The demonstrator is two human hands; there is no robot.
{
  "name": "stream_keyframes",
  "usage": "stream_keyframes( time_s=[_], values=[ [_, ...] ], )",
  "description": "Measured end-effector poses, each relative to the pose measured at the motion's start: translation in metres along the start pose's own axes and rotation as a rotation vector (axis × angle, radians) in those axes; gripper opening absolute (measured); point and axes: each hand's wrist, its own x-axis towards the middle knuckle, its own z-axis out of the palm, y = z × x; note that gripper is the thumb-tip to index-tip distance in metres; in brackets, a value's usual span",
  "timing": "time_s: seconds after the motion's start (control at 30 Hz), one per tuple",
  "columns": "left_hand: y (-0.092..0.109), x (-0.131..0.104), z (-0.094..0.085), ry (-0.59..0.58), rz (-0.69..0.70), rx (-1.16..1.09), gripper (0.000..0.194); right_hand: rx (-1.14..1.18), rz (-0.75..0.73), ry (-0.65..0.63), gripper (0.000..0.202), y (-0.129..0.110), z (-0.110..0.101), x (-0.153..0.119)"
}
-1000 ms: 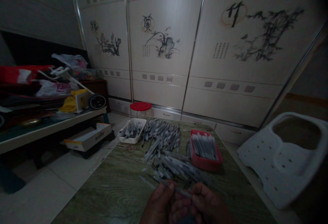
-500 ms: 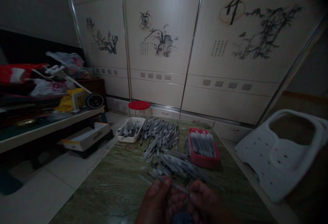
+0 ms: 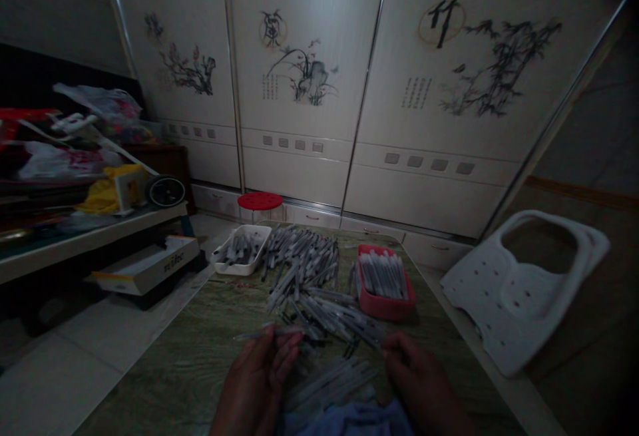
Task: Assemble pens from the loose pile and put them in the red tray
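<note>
Nearest the camera: blue cloth at the bottom edge, a loose row of pens lying on and just beyond it.

Left hand pinches one thin pen between thumb and fingertips, held roughly level above the table, its tip pointing left. Right hand rests at the near edge of the big pen pile, fingertips touching or almost touching the nearest barrels. Dim light; cannot tell whether it closes on anything.

Risks, as judged from here:
- Light is poor and the barrels all look alike, so a misgrab or taking two at once seems likely.
- The pile is heaped crosswise. Pulling one from underneath could roll others toward the table's left edge, which is close to the pile, and onto the floor.
- The held pen is gripped near one end only. A nudge could tip it out.

Containers, further back:
- Red tray, just right of the pile: pens laid parallel, fairly full.
- White tray, at the far left corner: a smaller batch of pens, less orderly.

Beyond the table: red stool, painted cupboard doors. A white perforated seat stands off to the right.
</note>
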Motion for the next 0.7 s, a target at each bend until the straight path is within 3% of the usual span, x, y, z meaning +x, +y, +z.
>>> stream_keyframes(
  time_s=[0.17,0.3,0.47,0.7],
  values=[
    [0.005,0.003,-0.005,0.058,0.000,-0.030,0.012,-0.245,-0.044,-0.066,0.016,-0.007,-0.001,-0.001],
    [0.009,0.007,-0.009,0.073,0.007,-0.058,0.013,-0.265,-0.074,-0.152,0.017,-0.015,0.008,-0.005],
    [0.009,0.011,-0.015,0.070,0.002,-0.090,0.013,-0.350,-0.148,-0.236,0.017,-0.038,0.032,-0.010],
    [0.013,0.012,-0.020,0.058,0.018,-0.030,0.010,-0.517,-0.212,-0.250,0.017,-0.078,0.076,-0.005]
  ],
)
